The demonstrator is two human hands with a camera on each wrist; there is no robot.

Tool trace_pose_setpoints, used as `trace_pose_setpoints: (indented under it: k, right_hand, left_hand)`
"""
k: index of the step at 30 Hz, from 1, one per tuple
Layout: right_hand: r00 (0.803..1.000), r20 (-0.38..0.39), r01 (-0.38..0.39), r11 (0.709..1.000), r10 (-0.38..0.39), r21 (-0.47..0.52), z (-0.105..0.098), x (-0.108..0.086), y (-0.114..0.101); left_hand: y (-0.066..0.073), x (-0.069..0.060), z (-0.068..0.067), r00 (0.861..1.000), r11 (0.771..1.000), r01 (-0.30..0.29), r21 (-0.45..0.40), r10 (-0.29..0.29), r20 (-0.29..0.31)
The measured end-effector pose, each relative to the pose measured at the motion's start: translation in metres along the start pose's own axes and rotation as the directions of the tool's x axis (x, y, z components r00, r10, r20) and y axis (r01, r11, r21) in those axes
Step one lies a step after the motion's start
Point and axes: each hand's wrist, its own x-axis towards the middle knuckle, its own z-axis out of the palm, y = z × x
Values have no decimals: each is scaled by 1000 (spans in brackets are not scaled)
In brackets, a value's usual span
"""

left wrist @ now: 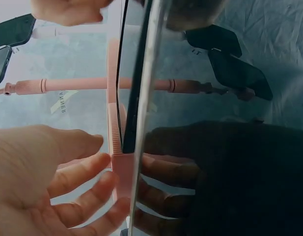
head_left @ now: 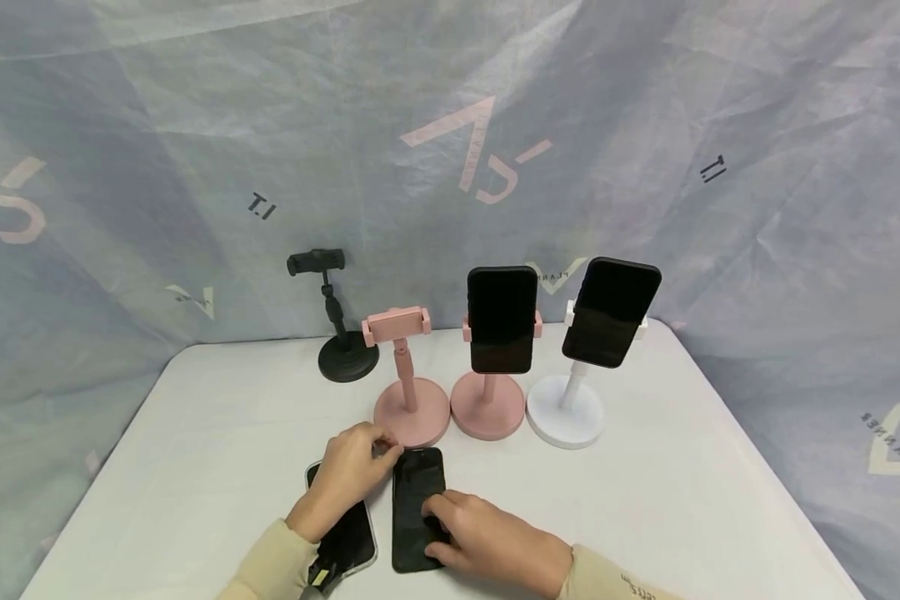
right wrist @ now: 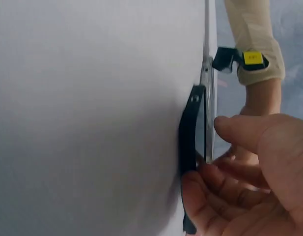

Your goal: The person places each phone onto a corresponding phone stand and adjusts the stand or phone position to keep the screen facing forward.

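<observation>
A black phone [head_left: 412, 508] lies screen up on the white table. My right hand [head_left: 495, 537] is over its right edge; in the right wrist view the curved fingers of that hand [right wrist: 249, 182] touch the dark phone edge [right wrist: 189, 128], the thumb apart from it. My left hand [head_left: 348, 471] is at the phone's upper left corner, beside the round base of an unloaded pink stand [head_left: 412, 414]. Beneath my left wrist lies a second phone with a light rim [head_left: 352, 537]. In the left wrist view my left hand [left wrist: 63, 182] has loosely bent fingers near a phone edge.
A black stand [head_left: 348, 358] stands at the back left, its holder unloaded. Another pink stand [head_left: 487, 408] holds an upright black phone [head_left: 502, 321]. To its right, a white stand [head_left: 565, 414] holds a tilted black phone [head_left: 611, 312]. Printed grey cloth [head_left: 390, 125] hangs behind the table.
</observation>
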Motion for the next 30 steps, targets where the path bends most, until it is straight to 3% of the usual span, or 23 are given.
trace_pose_setpoints:
  k: [3, 8, 13, 19, 23, 26, 30]
  right_hand:
    - [999, 12, -46, 997, 46, 64, 3, -4, -2]
    - [994, 29, -108, 991, 106, 81, 5, -7, -5]
    - [981, 85, -184, 979, 177, 87, 4, -5, -6]
    - [979, 98, -187, 978, 178, 91, 6, -6, -4]
    - [979, 104, -189, 976, 178, 112, 6, -8, -4]
    - [979, 95, -188, 976, 179, 105, 6, -9, -5]
    - [987, 45, -154, 986, 151, 68, 8, -12, -5]
  left_hand:
    - [0, -1, 1, 999, 1000, 7, 28, -9, 47]
    - [2, -2, 2, 994, 998, 18, 61, -24, 110]
    - [6, -1, 3, 990, 997, 62, 34, -66, 122]
    - [8, -1, 3, 988, 993, 120, -3, -119, 96]
    - [8, 1, 0, 991, 987, 119, -106, -112, 69]
    - [9, 2, -3, 990, 967, 121, -225, -102, 92]
    - [11, 1, -5, 992, 952, 96, -292, -67, 108]
